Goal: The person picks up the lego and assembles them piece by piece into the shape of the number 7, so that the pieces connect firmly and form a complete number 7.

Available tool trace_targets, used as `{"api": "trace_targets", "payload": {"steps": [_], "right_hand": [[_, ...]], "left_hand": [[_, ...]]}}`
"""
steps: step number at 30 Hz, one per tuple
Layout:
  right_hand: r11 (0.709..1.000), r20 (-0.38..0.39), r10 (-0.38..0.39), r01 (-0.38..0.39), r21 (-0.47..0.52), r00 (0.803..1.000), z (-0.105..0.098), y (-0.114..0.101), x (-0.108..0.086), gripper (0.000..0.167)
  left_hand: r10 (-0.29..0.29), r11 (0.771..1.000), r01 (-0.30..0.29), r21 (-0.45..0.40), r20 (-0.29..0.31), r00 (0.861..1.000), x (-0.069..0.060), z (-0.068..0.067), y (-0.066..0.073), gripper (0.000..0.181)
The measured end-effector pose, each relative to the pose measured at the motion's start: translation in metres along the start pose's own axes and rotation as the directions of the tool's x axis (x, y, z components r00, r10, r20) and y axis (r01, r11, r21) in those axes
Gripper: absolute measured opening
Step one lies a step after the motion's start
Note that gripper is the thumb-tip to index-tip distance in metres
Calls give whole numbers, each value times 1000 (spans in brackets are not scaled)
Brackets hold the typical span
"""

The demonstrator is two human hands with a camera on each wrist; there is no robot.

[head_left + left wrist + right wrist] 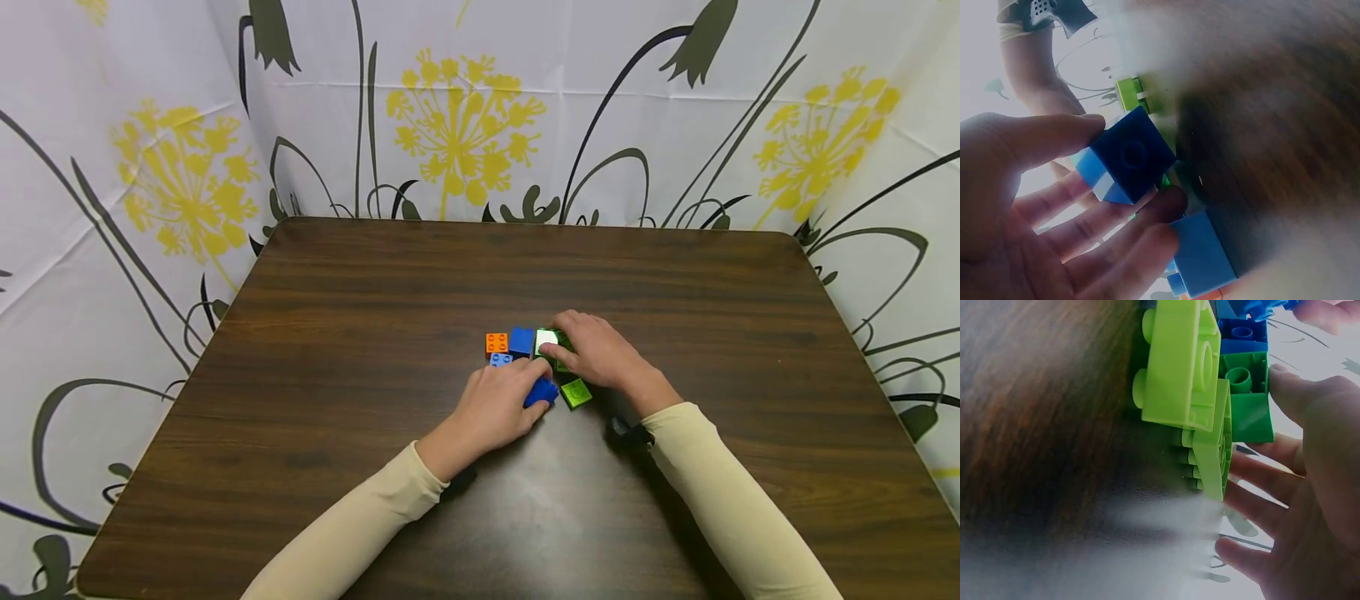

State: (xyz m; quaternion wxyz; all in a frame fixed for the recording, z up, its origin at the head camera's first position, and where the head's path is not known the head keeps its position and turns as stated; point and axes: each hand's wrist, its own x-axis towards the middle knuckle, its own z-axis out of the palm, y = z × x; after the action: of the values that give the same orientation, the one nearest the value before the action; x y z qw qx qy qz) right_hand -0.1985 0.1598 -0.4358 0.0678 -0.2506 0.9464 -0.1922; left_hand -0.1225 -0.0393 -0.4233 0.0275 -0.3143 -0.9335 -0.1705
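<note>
My left hand pinches a blue building brick between thumb and fingers, tilted so its hollow underside shows in the left wrist view. A little to the right, the thumb and a finger of my right hand grip a green brick, whose face looks washed out in the head view. Just below that hand lies a lime green brick with its hollow side up. A second lime brick shows behind it in the right wrist view.
Beyond my left hand, an orange brick, a blue brick and a light blue brick sit close together, the last partly covered. All are on a dark wooden table. A flower-patterned cloth hangs behind it.
</note>
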Motion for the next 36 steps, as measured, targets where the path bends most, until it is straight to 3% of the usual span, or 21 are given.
{"api": "trace_targets", "payload": {"steps": [11,24,30,36], "right_hand": [[999,-63,-34,35,6,997,-4,-3,-2,39],[996,-145,-90,93,13,985,-7,-4,-4,27],[994,-208,-109,113,6,972,-10,-6,-9,26],[994,-265,-97,109,32,959,-15,-10,-16,30]], "left_hand": [[-37,999,37,-7,-15,999,4,3,-11,36],[-40,999,40,-15,-7,999,5,0,-18,35],[-90,988,89,-130,-2,996,7,0,-21,40],[-191,932,193,-307,36,981,11,1,-25,41]]}}
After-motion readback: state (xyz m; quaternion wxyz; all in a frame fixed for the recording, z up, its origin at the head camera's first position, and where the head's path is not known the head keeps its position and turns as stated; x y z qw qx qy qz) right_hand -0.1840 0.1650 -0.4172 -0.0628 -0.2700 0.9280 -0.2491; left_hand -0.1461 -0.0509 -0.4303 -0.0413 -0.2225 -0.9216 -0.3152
